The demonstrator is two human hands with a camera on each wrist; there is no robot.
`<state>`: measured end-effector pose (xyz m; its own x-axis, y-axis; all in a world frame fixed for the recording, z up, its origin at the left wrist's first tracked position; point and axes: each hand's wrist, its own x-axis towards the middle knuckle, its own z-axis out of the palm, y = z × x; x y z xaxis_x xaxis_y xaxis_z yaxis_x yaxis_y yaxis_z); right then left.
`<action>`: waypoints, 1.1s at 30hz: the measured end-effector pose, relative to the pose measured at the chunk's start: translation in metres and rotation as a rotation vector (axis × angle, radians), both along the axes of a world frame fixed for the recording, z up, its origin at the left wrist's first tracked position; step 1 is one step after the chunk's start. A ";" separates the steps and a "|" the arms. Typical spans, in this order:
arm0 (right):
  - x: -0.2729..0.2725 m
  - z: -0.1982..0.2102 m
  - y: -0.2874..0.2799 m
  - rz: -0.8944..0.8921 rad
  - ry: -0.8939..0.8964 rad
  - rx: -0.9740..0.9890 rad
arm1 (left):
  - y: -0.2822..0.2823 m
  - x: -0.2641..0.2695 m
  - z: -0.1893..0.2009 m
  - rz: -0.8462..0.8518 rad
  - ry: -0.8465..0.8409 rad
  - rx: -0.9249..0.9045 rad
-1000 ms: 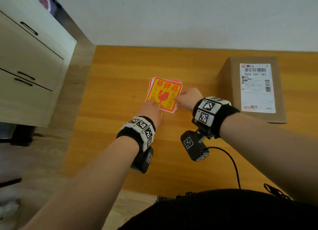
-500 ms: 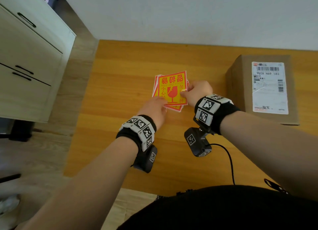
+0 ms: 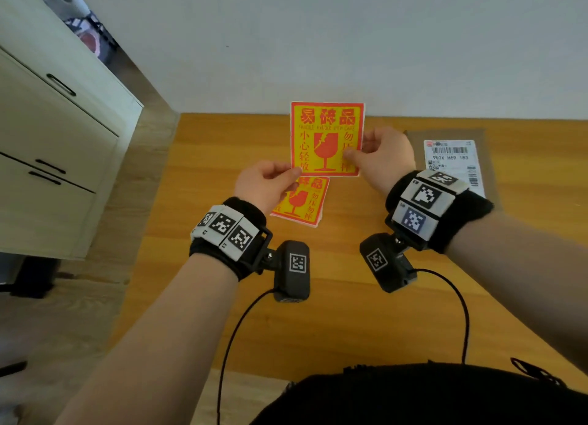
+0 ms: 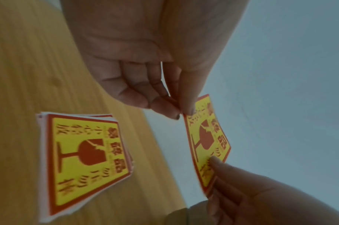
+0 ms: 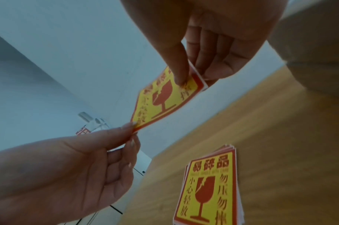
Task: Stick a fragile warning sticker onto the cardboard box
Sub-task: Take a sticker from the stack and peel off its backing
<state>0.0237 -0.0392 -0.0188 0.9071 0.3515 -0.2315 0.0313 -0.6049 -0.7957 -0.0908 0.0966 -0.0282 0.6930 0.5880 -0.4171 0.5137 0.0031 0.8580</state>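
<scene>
A yellow and red fragile sticker (image 3: 327, 138) is held up above the wooden table, printed face toward me. My left hand (image 3: 270, 184) pinches its lower left corner between thumb and fingers. My right hand (image 3: 380, 157) pinches its lower right edge, thumb on the front. The left wrist view shows the sticker (image 4: 207, 141) edge-on with my left hand (image 4: 182, 111) at its corner; in the right wrist view my right hand (image 5: 185, 79) holds the sticker (image 5: 164, 100). The cardboard box (image 3: 490, 157) with a white shipping label lies flat on the table, to the right behind my right wrist.
A stack of the same stickers (image 3: 302, 201) lies on the table (image 3: 222, 157) under my hands, also visible as the stack (image 4: 83, 158) and the stack (image 5: 210, 187) in the wrist views. A cream drawer cabinet (image 3: 51, 157) stands left of the table. A white wall runs behind.
Both hands have lifted one sticker off the stack and raised it upright in front of me; the stack stays on the table. My head has tilted up.
</scene>
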 end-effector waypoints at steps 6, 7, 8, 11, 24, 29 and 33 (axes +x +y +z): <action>0.001 0.031 -0.025 0.031 -0.229 0.074 | -0.033 0.026 0.033 -0.116 -0.119 0.069; -0.001 0.037 -0.029 0.090 -0.211 0.106 | -0.039 0.031 0.037 -0.135 -0.139 0.090; -0.003 0.042 -0.032 0.134 -0.183 0.134 | -0.045 0.034 0.040 -0.147 -0.159 0.110; -0.002 0.053 -0.049 0.156 -0.136 0.189 | -0.063 0.047 0.051 -0.171 -0.206 0.127; 0.019 0.072 -0.123 0.107 -0.160 0.312 | -0.127 0.077 0.077 -0.315 -0.282 0.166; 0.025 0.074 -0.141 0.087 -0.186 0.307 | -0.145 0.083 0.082 -0.370 -0.294 0.244; 0.027 0.074 -0.151 0.071 -0.180 0.305 | -0.155 0.085 0.085 -0.397 -0.302 0.280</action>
